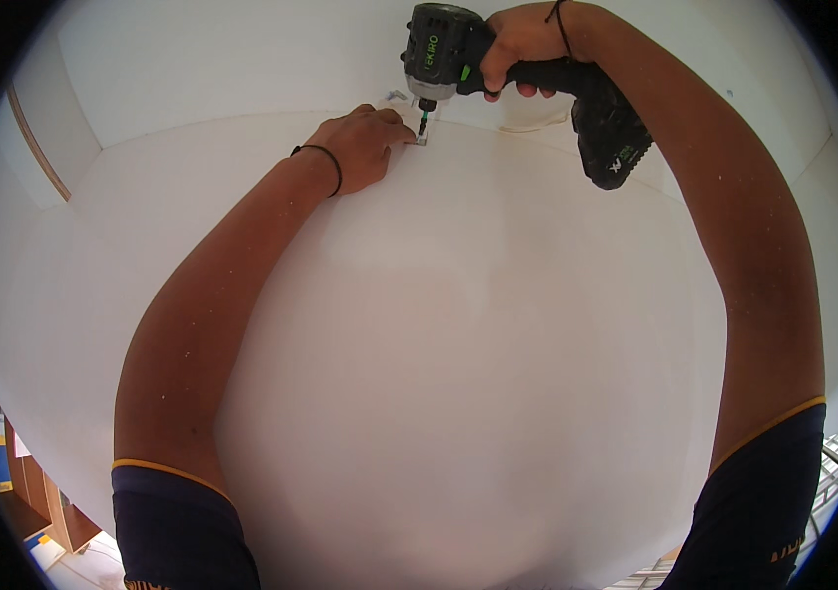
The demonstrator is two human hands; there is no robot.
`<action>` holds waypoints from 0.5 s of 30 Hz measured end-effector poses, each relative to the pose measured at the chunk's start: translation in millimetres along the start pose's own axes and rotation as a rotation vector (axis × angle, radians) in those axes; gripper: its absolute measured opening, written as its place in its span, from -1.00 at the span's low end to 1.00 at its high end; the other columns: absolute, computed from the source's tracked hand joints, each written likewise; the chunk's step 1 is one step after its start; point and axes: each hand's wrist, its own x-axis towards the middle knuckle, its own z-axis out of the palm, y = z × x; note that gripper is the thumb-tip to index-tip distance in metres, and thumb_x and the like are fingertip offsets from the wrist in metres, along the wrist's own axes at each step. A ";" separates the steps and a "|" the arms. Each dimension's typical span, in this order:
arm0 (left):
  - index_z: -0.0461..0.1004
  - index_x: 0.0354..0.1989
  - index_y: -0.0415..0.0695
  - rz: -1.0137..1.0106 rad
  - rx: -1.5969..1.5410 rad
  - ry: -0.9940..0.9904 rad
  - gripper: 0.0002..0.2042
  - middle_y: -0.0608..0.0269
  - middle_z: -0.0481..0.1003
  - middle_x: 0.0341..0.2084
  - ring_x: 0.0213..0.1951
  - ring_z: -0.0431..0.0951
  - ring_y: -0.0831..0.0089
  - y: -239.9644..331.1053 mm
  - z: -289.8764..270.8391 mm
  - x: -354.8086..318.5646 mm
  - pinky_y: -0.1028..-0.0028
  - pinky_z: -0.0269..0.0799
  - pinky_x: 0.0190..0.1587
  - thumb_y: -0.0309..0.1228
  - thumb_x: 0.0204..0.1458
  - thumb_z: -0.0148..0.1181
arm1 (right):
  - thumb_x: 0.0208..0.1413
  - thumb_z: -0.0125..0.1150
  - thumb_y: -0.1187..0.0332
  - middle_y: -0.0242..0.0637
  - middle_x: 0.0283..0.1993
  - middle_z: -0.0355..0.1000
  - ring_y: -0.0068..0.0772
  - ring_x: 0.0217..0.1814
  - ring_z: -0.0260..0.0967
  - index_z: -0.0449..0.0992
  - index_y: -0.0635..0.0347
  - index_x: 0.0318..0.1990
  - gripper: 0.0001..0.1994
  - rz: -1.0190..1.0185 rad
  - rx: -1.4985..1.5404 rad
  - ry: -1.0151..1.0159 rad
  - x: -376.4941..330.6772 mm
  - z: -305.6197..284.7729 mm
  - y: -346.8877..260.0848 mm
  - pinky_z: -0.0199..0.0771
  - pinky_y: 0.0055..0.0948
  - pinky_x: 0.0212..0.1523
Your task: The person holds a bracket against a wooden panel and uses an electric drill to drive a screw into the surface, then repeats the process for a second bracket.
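So the whole thing hangs on how the bit lines up with that little metal piece (422, 142) near the top centre of the frame. The right hand (527, 41), up top and right of centre, has its fingers wrapped round the grip of a black drill (444, 49). Grip and battery run off to the right and a bit down, but the bit (424, 126) points almost straight down the frame, with its tip right at the metal piece; can't tell if they actually touch. The left hand (358, 147) is the nearer one, fingertips at the metal piece's left side. Pinching it or just pressing? Honestly can't tell. Those fingertips are also the main thing crowding the bit, so not much room on that side. There's a thin pale strip (535, 125) well over to the right, under the drill's grip. Big white panel (458, 344) fills the middle, and a brown shelf unit (35, 472) is way off at lower left.
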 end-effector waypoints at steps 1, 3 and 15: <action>0.49 0.03 0.06 0.007 -0.001 0.006 -0.60 0.43 0.42 0.04 0.13 0.34 0.35 -0.4 0.6 0.2 0.33 0.39 0.15 -0.56 0.07 -0.15 | -0.11 0.31 0.26 -0.28 -0.37 0.49 -0.44 -0.42 0.40 0.60 0.16 -0.25 -0.74 -0.001 0.002 -0.001 0.1 0.0 0.4 0.44 -0.42 -0.39; 0.49 0.02 0.05 0.015 0.000 0.016 -0.60 0.43 0.42 0.03 0.13 0.34 0.35 -1.4 1.0 0.4 0.33 0.39 0.15 -0.56 0.07 -0.15 | -0.11 0.31 0.25 -0.28 -0.37 0.49 -0.43 -0.42 0.40 0.60 0.16 -0.25 -0.73 -0.004 0.005 -0.004 0.3 -0.2 1.1 0.44 -0.42 -0.39; 0.49 0.03 0.08 -0.002 -0.011 0.004 -0.61 0.43 0.42 0.04 0.13 0.34 0.36 1.2 -0.8 -3.3 0.32 0.39 0.15 -0.55 0.07 -0.13 | -0.13 0.33 0.23 -0.28 -0.39 0.48 -0.43 -0.44 0.40 0.60 0.15 -0.25 -0.72 0.039 0.003 0.039 -4.6 2.0 -4.2 0.42 -0.41 -0.40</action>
